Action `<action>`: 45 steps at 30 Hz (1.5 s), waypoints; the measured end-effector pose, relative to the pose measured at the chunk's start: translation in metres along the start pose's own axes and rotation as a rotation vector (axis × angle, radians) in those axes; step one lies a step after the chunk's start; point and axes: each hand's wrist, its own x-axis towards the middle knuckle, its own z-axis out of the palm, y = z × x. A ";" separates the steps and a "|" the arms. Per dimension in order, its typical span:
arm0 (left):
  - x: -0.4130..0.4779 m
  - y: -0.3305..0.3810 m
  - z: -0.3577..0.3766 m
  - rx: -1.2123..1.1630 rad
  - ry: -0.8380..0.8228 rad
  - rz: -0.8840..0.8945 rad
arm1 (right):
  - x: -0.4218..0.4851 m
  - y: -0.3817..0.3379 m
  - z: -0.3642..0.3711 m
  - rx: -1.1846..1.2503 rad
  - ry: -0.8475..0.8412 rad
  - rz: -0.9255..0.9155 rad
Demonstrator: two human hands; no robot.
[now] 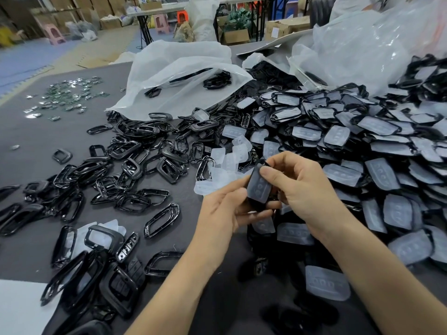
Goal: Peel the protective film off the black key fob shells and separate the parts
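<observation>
A black key fob shell [259,187] with a cloudy film over its button face is held upright between both hands above the dark table [38,146]. My left hand [225,206] grips its lower end from the left. My right hand [300,187] pinches its top edge with thumb and forefinger. A big heap of film-covered shells [377,146] fills the right side. Loose black frames [125,170] lie spread to the left. Peeled translucent films [229,153] lie just behind my hands.
An open white plastic bag [179,76] with a few black frames lies at the back centre. Small green circuit boards [70,95] are scattered far left. More clear bags [362,49] pile up at back right. A white sheet [17,308] covers the near left corner.
</observation>
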 end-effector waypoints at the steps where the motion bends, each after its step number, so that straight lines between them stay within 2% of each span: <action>1: 0.000 0.001 0.001 0.022 0.017 0.018 | 0.000 0.000 0.001 0.010 -0.001 0.003; 7: -0.001 0.002 0.003 0.181 0.067 0.074 | -0.001 0.000 0.004 0.000 -0.001 -0.026; 20: -0.004 0.001 0.003 0.299 0.066 0.117 | -0.001 0.001 0.007 -0.148 0.022 -0.182; 27: -0.007 0.005 0.008 0.240 0.029 0.135 | -0.002 -0.001 0.006 -0.012 0.019 -0.187; 35: -0.003 0.002 0.007 0.193 0.024 0.069 | 0.002 0.001 0.003 -0.234 0.053 -0.275; 38: -0.006 0.002 0.003 0.405 0.017 0.158 | 0.004 0.001 -0.004 -0.218 0.056 -0.240; 41: -0.005 0.004 0.000 0.779 0.024 0.396 | 0.006 0.002 -0.011 -0.197 0.046 -0.184; 45: -0.005 0.000 0.000 0.950 -0.008 0.591 | 0.008 0.003 -0.011 -0.106 0.040 -0.094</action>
